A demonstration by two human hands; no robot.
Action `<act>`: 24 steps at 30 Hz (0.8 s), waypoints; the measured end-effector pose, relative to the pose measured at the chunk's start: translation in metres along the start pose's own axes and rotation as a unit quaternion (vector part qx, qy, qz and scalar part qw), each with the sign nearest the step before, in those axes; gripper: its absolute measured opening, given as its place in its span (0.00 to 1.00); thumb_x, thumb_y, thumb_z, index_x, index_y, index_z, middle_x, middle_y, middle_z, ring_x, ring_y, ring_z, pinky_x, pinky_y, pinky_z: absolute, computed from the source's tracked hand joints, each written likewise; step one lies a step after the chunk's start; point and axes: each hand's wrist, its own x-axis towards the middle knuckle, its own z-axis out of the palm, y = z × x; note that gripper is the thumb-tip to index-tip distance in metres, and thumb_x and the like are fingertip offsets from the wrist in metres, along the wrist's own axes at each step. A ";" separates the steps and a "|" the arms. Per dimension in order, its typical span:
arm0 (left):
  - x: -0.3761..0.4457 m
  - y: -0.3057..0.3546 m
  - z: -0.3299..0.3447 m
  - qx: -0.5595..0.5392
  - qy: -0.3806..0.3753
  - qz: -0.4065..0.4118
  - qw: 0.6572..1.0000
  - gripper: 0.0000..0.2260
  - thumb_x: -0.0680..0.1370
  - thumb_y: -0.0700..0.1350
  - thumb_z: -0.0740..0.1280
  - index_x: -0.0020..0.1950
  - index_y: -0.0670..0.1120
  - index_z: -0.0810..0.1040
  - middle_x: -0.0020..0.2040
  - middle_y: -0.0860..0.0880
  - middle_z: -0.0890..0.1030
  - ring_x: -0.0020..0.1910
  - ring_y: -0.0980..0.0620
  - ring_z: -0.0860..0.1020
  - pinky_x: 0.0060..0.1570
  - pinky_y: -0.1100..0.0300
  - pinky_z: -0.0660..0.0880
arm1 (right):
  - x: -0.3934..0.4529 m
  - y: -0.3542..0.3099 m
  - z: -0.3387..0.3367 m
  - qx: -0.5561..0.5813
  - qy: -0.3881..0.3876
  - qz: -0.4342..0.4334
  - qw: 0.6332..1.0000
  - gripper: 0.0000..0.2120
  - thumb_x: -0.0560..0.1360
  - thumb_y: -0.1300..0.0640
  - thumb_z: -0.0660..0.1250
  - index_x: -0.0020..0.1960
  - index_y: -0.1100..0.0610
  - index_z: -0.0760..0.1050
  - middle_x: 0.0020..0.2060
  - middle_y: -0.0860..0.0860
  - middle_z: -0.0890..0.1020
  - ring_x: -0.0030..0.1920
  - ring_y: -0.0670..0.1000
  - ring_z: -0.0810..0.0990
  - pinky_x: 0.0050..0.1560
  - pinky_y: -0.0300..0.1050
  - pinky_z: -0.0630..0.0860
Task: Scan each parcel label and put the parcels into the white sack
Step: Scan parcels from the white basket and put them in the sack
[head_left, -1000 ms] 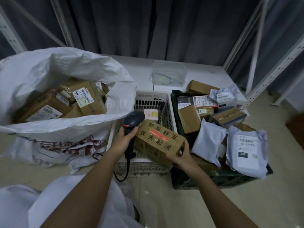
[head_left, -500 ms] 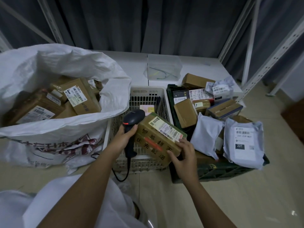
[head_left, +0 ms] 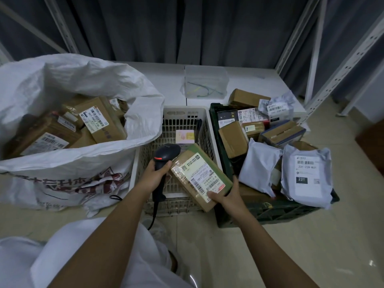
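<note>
Setting: pale tiled floor [head_left: 311, 235] in front of a low white platform [head_left: 249, 80], dark curtains and perforated white metal uprights behind.
Left hand [head_left: 154, 175]: fingers curled round the handle of a black handheld barcode scanner [head_left: 166, 154] with a trailing cable; scanner head sits just beside the parcel's upper edge.
Right hand [head_left: 225, 199]: clamped on the near end of a brown cardboard parcel with a white barcode label [head_left: 199, 175], thumb on the label face.
Parcel in hand: held tilted above the white basket, label face up toward the camera, touching or nearly touching the scanner.
Progress: judged partway. Several parcels are already sacked; the held one is at the scan stage and not yet in the sack.
Large white woven sack [head_left: 83, 163]: at left, mouth open, holding several labelled brown cardboard boxes [head_left: 99, 119].
White slotted plastic basket [head_left: 187, 119]: centre, holds a small pink and yellow item; other contents cannot be told.
Dark green plastic crate [head_left: 270, 210]: at right, heaped with cardboard boxes and grey plastic mailer bags [head_left: 305, 175] awaiting scanning.
Clear plastic tub [head_left: 205, 82]: on the platform, holding thin coloured wires or ties.
</note>
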 end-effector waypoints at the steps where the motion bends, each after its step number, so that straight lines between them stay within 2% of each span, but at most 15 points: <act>1: 0.000 0.001 0.001 -0.002 0.001 0.003 1.000 0.18 0.78 0.48 0.67 0.68 0.48 0.71 0.60 0.48 0.78 0.53 0.53 0.78 0.49 0.61 0.74 | 0.001 0.002 0.001 0.041 -0.016 0.012 0.999 0.49 0.69 0.57 0.77 0.78 0.53 0.49 0.69 0.52 0.71 0.66 0.52 0.73 0.60 0.50 0.74; 3: -0.001 0.001 0.003 0.005 0.005 0.006 1.000 0.18 0.78 0.47 0.67 0.68 0.49 0.70 0.60 0.48 0.78 0.55 0.51 0.77 0.54 0.57 0.74 | 0.001 0.006 0.008 0.111 0.024 0.038 0.993 0.42 0.68 0.54 0.78 0.75 0.56 0.59 0.66 0.54 0.75 0.61 0.53 0.78 0.57 0.50 0.77; 5: -0.001 -0.001 0.002 0.020 0.010 0.006 1.000 0.20 0.78 0.49 0.68 0.69 0.49 0.70 0.61 0.48 0.78 0.59 0.48 0.76 0.63 0.49 0.71 | -0.003 0.008 0.018 0.143 0.090 0.055 0.984 0.37 0.70 0.50 0.75 0.72 0.58 0.62 0.64 0.54 0.76 0.57 0.54 0.78 0.54 0.50 0.77; 6: -0.001 -0.001 0.001 0.022 0.011 0.006 1.000 0.20 0.78 0.49 0.68 0.69 0.49 0.70 0.61 0.48 0.77 0.60 0.47 0.75 0.64 0.48 0.70 | -0.005 0.009 0.023 0.150 0.096 0.058 0.982 0.35 0.72 0.47 0.73 0.73 0.56 0.62 0.64 0.54 0.76 0.57 0.54 0.78 0.55 0.50 0.76; 8: -0.002 -0.002 0.000 0.021 0.013 0.009 1.000 0.20 0.78 0.49 0.68 0.69 0.50 0.69 0.62 0.48 0.77 0.61 0.47 0.75 0.65 0.49 0.69 | -0.009 0.016 0.031 0.178 0.035 0.073 0.981 0.35 0.74 0.38 0.66 0.76 0.46 0.57 0.67 0.51 0.73 0.61 0.54 0.76 0.60 0.56 0.74; 9: -0.003 -0.002 0.000 0.020 0.012 0.009 1.000 0.20 0.78 0.49 0.68 0.69 0.50 0.69 0.63 0.48 0.77 0.62 0.47 0.74 0.66 0.49 0.68 | -0.012 0.018 0.035 0.200 -0.009 0.087 0.976 0.33 0.75 0.37 0.63 0.76 0.40 0.54 0.68 0.49 0.72 0.63 0.54 0.75 0.62 0.59 0.72; 11: -0.004 0.000 0.001 0.023 0.009 0.008 1.000 0.21 0.77 0.49 0.68 0.69 0.50 0.69 0.63 0.48 0.77 0.62 0.47 0.74 0.66 0.48 0.68 | -0.015 0.022 0.037 0.248 -0.057 0.101 0.962 0.28 0.79 0.43 0.62 0.74 0.34 0.53 0.67 0.47 0.73 0.63 0.55 0.75 0.63 0.64 0.70; 13: -0.006 0.002 0.002 0.021 0.001 0.012 1.000 0.21 0.77 0.50 0.68 0.70 0.50 0.69 0.63 0.49 0.77 0.62 0.47 0.75 0.64 0.49 0.71 | -0.013 0.023 0.036 0.294 -0.041 0.069 0.952 0.29 0.79 0.51 0.64 0.73 0.35 0.56 0.65 0.48 0.76 0.61 0.56 0.78 0.62 0.66 0.72; 16: -0.008 0.013 0.004 0.003 -0.013 0.030 0.999 0.21 0.78 0.50 0.67 0.70 0.50 0.69 0.61 0.49 0.78 0.58 0.49 0.78 0.53 0.56 0.75 | -0.007 0.002 0.023 0.309 0.026 -0.005 0.951 0.29 0.77 0.55 0.67 0.73 0.40 0.61 0.64 0.49 0.77 0.59 0.55 0.79 0.59 0.60 0.76; 20: -0.011 0.032 0.005 -0.003 0.000 0.065 0.998 0.19 0.77 0.51 0.68 0.67 0.54 0.70 0.59 0.52 0.79 0.58 0.50 0.78 0.64 0.47 0.72 | 0.012 -0.047 -0.014 0.229 0.098 -0.093 0.964 0.27 0.74 0.56 0.72 0.70 0.50 0.66 0.63 0.53 0.77 0.58 0.53 0.79 0.58 0.55 0.78; 22: -0.016 0.043 0.007 0.017 0.007 0.101 0.995 0.21 0.77 0.49 0.68 0.69 0.53 0.70 0.62 0.52 0.78 0.61 0.52 0.76 0.64 0.50 0.70 | 0.020 -0.076 -0.031 0.161 0.094 -0.137 0.973 0.29 0.73 0.55 0.73 0.71 0.50 0.66 0.63 0.51 0.76 0.59 0.51 0.78 0.57 0.49 0.78; 24: -0.023 0.054 0.012 0.035 0.006 0.140 0.990 0.23 0.78 0.47 0.67 0.72 0.51 0.68 0.63 0.53 0.76 0.61 0.54 0.74 0.60 0.59 0.70 | 0.031 -0.102 -0.044 0.104 0.084 -0.168 0.977 0.31 0.71 0.55 0.75 0.71 0.50 0.68 0.61 0.48 0.73 0.56 0.47 0.77 0.51 0.39 0.78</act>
